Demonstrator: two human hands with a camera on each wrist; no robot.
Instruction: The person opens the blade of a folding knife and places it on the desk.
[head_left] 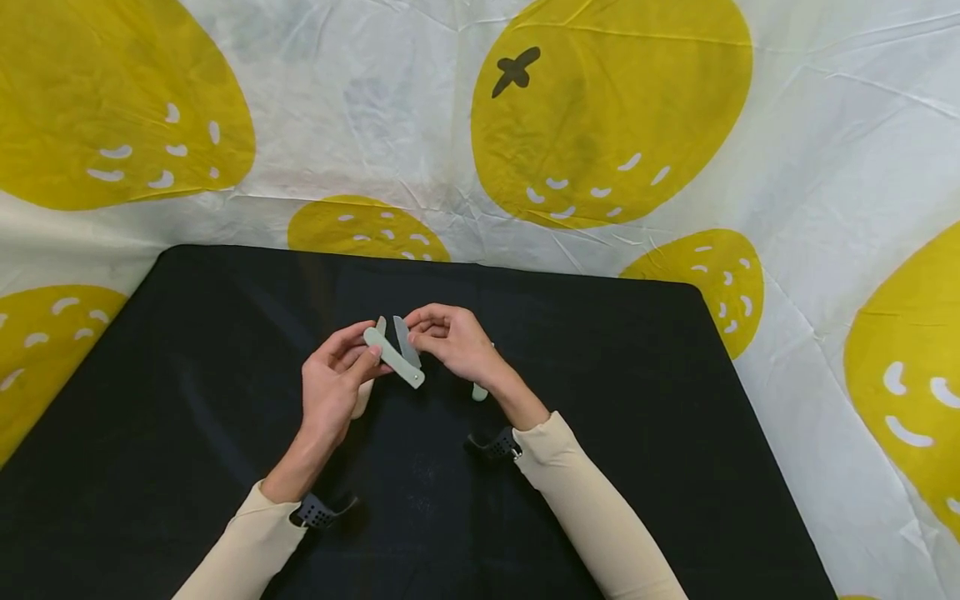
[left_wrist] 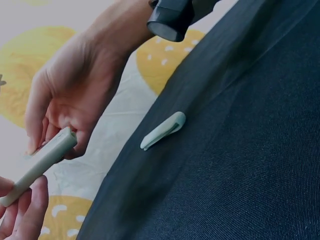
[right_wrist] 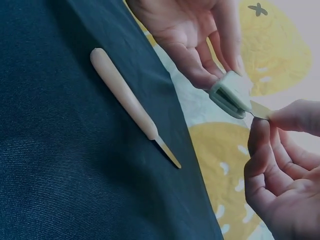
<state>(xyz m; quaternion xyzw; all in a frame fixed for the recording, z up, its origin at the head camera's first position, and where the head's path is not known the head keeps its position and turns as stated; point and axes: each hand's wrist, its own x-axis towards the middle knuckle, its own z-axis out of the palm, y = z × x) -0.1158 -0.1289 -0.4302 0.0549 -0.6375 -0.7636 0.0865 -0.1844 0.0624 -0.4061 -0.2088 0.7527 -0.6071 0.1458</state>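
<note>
A folding knife with a pale green handle (head_left: 396,360) is between the two hands, its grey blade (head_left: 407,340) partly swung out. My left hand (head_left: 330,387) holds the handle between thumb and fingers. With thumb and index finger, my right hand (head_left: 457,342) pinches the blade, as the right wrist view shows. Below the left hand, a knife with a cream handle (right_wrist: 124,95) and a short narrow blade (right_wrist: 169,154) lies on the black cloth. A second pale green piece (left_wrist: 162,131), slotted along one side, lies under the right hand, which mostly hides it in the head view.
Black cloth (head_left: 420,492) covers the table. Behind and beside it hangs a white sheet (head_left: 405,100) printed with large yellow shapes. Each wrist wears a dark strap (head_left: 318,510).
</note>
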